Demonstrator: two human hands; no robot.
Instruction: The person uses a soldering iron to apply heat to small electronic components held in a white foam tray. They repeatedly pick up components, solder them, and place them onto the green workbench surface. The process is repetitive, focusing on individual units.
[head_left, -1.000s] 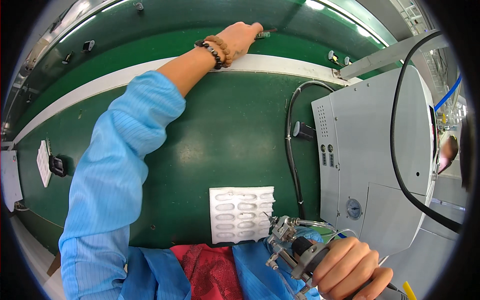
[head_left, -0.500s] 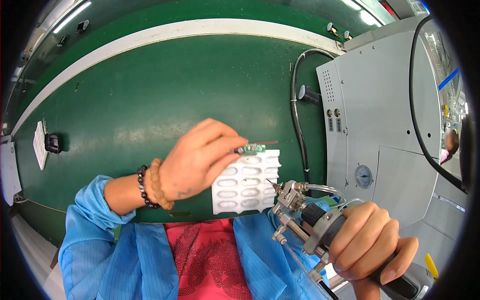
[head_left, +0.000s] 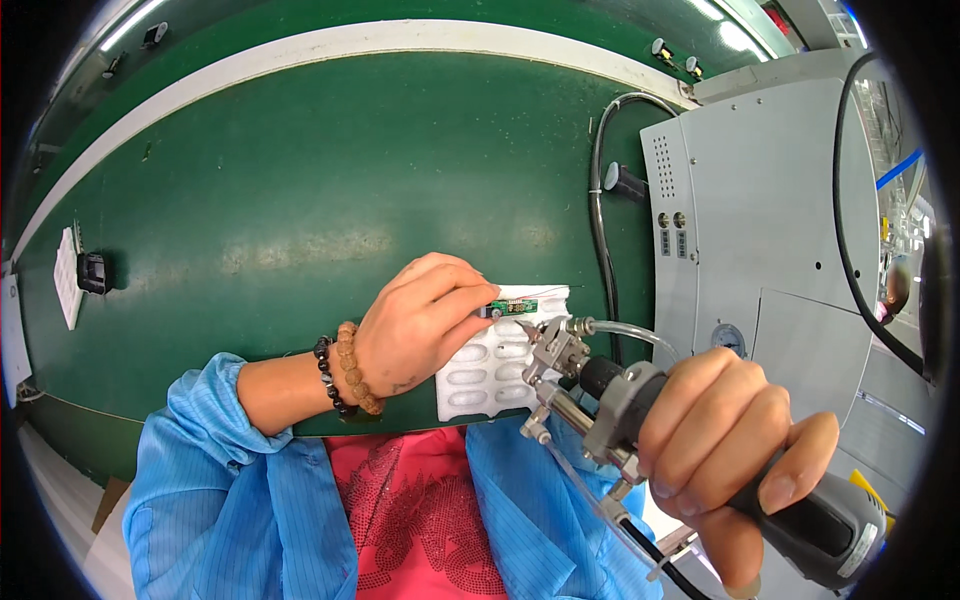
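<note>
Between the thumb and fingers of my left hand is pinched a small green circuit board with a thin wire. It is held over the far part of a white foam tray with rows of oval hollows. My right hand is wrapped round the dark handle of a dispensing gun, whose metal valve head carries clear tubes. The gun's thin needle tip points at the board, close to its near edge; whether they touch I cannot tell.
A large grey machine cabinet with a round gauge stands on the right. A black cable runs along the green table beside it. Far left are a white foam piece and a black holder.
The gun has moved left and up, bringing its needle tip from over the tray to the board. My left hand has shifted slightly right and nearer, still holding the board.
</note>
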